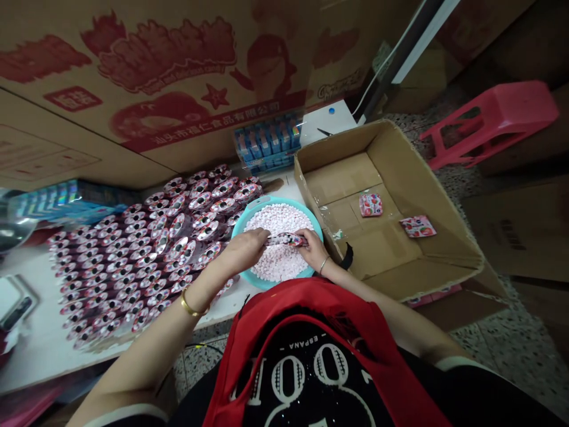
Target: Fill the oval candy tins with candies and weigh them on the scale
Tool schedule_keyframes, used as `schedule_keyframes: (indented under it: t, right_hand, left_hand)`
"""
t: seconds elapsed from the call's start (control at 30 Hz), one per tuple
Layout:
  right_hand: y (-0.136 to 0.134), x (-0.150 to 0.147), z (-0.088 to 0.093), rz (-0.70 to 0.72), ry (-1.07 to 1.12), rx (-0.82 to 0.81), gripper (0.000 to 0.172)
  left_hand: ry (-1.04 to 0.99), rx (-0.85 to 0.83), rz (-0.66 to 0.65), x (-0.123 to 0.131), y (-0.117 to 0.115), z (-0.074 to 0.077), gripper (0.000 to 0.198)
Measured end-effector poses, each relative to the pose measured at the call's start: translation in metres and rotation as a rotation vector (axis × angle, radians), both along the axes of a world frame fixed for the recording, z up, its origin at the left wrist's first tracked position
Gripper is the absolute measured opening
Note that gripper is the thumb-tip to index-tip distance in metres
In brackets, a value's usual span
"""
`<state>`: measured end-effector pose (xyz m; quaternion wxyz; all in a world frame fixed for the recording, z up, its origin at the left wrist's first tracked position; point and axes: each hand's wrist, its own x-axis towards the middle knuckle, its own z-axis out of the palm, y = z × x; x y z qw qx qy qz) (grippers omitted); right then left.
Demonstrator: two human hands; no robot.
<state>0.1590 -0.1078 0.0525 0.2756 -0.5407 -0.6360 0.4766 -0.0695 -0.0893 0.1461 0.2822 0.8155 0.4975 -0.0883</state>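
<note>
Over a turquoise basin (pixel 245 222) full of small pale pink and white round candies (pixel 280 267), both my hands grip one candy pouch (pixel 285 239). Its red, white and dark printed edge faces up toward me. My left hand (pixel 247 250) pinches the pouch's left end, and my right hand (pixel 314 250) closes on its right end. Left of the basin stand rows of upright pouches (pixel 146 255), with pink-and-white printed tops and dark round openings. Whether the held pouch has anything inside, I cannot tell.
An open cardboard box (pixel 391 261) on the right holds two flat pink strawberry-printed packets (pixel 370 204). Blue packs (pixel 267 142) stand behind the basin, against large printed cartons (pixel 178 71). A pink plastic stool (pixel 502 118) lies beyond the box. At far left sits a white scale-like device (pixel 15 302).
</note>
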Motion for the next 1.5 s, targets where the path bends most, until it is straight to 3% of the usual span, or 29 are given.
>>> schedule_keyframes:
  t: [0.1, 0.2, 0.3, 0.37, 0.47, 0.57, 0.63, 0.73, 0.87, 1.03, 1.27, 1.37, 1.5]
  right_hand:
    - [-0.002, -0.001, -0.001, 0.007, 0.003, 0.014, 0.031]
    - [-0.003, 0.0, -0.002, -0.024, 0.004, 0.016, 0.034]
    - [-0.004, 0.004, -0.001, -0.064, 0.01, 0.013, 0.037]
    - [-0.005, 0.009, 0.001, -0.086, 0.019, 0.011, 0.035]
    - [-0.008, 0.017, 0.007, -0.099, 0.031, 0.005, 0.031]
    - [-0.013, 0.025, 0.012, -0.081, 0.036, -0.014, 0.03]
    - [-0.017, 0.03, 0.014, -0.056, 0.041, -0.036, 0.029]
    - [-0.022, 0.035, 0.014, -0.012, 0.048, -0.07, 0.029]
    - [-0.026, 0.036, 0.012, 0.037, 0.057, -0.1, 0.029]
    - [-0.026, 0.035, 0.01, 0.03, 0.073, -0.112, 0.029]
    - [-0.02, 0.022, 0.003, -0.095, 0.07, -0.084, 0.025]
    - [-0.014, 0.014, -0.001, -0.103, 0.07, -0.061, 0.026]
    - [-0.01, 0.006, -0.004, -0.076, 0.075, -0.031, 0.03]
  left_hand:
    - [0.147, 0.04, 0.004, 0.024, 0.0, 0.018, 0.022]
    - [0.171, 0.064, -0.032, 0.032, -0.001, 0.03, 0.026]
    - [0.163, 0.115, 0.002, 0.017, 0.002, 0.022, 0.025]
    - [0.155, 0.114, 0.106, -0.001, 0.004, 0.0, 0.025]
    - [0.135, 0.026, 0.236, -0.02, 0.006, -0.051, 0.027]
    - [0.06, -0.042, 0.226, -0.014, 0.008, -0.101, 0.027]
    - [-0.026, -0.07, 0.197, 0.003, 0.01, -0.127, 0.024]
    - [-0.155, -0.096, 0.171, 0.031, 0.013, -0.151, 0.023]
    - [-0.289, -0.117, 0.191, 0.042, 0.012, -0.16, 0.025]
    - [-0.426, -0.108, 0.223, 0.021, 0.004, -0.139, 0.025]
    - [-0.483, -0.062, 0.16, -0.018, 0.003, -0.063, 0.025]
    - [-0.384, -0.063, 0.047, -0.02, 0.004, -0.031, 0.022]
    - [-0.112, -0.044, -0.02, -0.001, 0.0, -0.004, 0.019]
